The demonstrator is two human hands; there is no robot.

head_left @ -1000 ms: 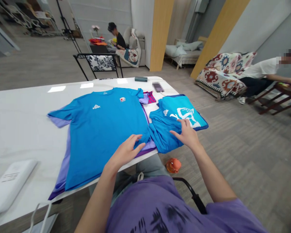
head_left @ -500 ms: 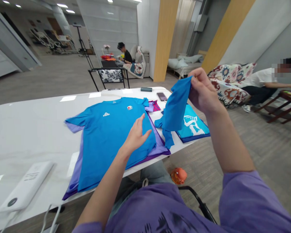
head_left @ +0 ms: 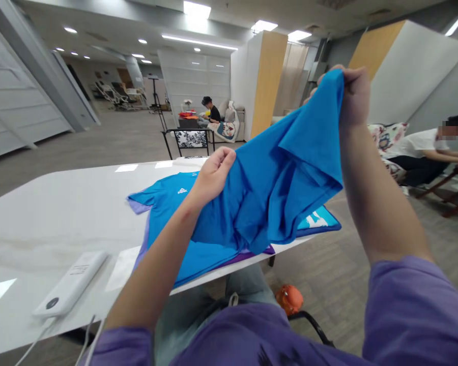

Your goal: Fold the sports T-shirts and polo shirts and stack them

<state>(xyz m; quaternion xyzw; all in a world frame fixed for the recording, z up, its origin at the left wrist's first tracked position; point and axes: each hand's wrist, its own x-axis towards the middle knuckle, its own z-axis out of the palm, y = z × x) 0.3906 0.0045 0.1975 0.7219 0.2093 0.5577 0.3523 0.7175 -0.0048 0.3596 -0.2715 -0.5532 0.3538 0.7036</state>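
A plain blue garment (head_left: 275, 173) is stretched up in the air between my two hands, its loose folds drooping over the table's near right side. My left hand (head_left: 213, 175) pinches one end of it, lower and to the left. Higher up at the right, my right hand (head_left: 354, 99) grips the other end, its fingers partly behind the cloth. Whether it is a shirt or shorts I cannot tell. Below lies a blue T-shirt (head_left: 164, 201) spread flat over lilac and purple cloth (head_left: 139, 206), largely covered by the raised garment and my left arm.
A folded blue garment with white print (head_left: 318, 218) rests at the right end of the white table (head_left: 80, 203). A white box-like device with cables (head_left: 74, 282) lies near left. Behind the table stands a chair (head_left: 193, 140). An orange object (head_left: 289, 299) is on the floor. Two people sit farther off.
My left hand, open over the T-shirt before, has closed on the blue garment. My right hand has risen and moved right, spreading the garment wide. The view has tilted up.
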